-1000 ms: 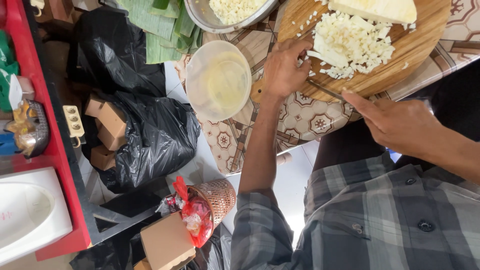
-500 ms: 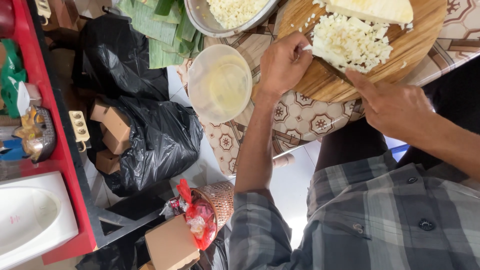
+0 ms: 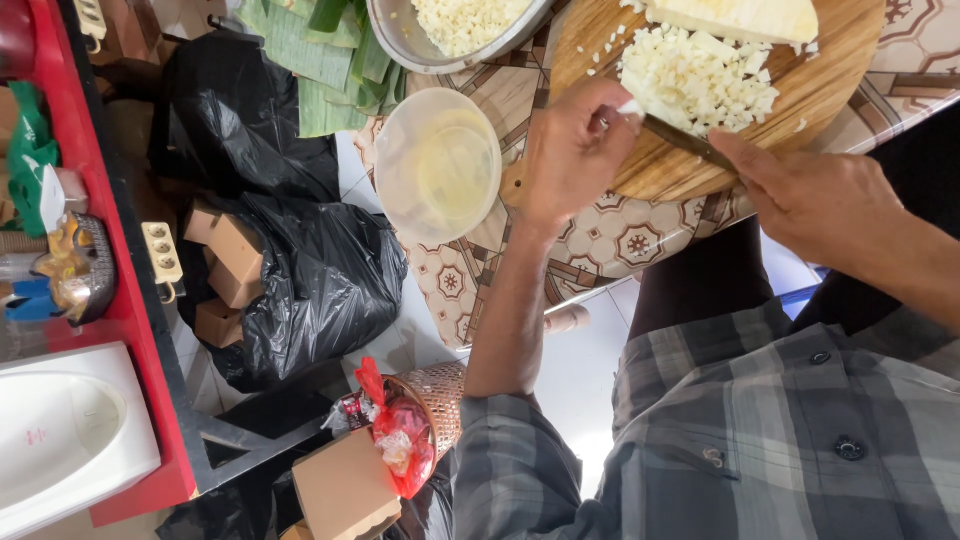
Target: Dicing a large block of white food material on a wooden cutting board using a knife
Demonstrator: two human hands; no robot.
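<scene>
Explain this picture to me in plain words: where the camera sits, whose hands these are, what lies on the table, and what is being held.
There is no machine here. The camera is worn on a person's head and looks down past their checked shirt at their own two bare hands. The left hand rests at the edge of a round wooden cutting board, beside a pile of chopped white pieces. The right hand holds a knife whose blade lies on the board against that pile. An uncut pale block sits farther back on the board. On the patterned table also stand a clear plastic bowl and a metal bowl of chopped pieces, with green leaves beside them. Black bags lie on the floor.
</scene>
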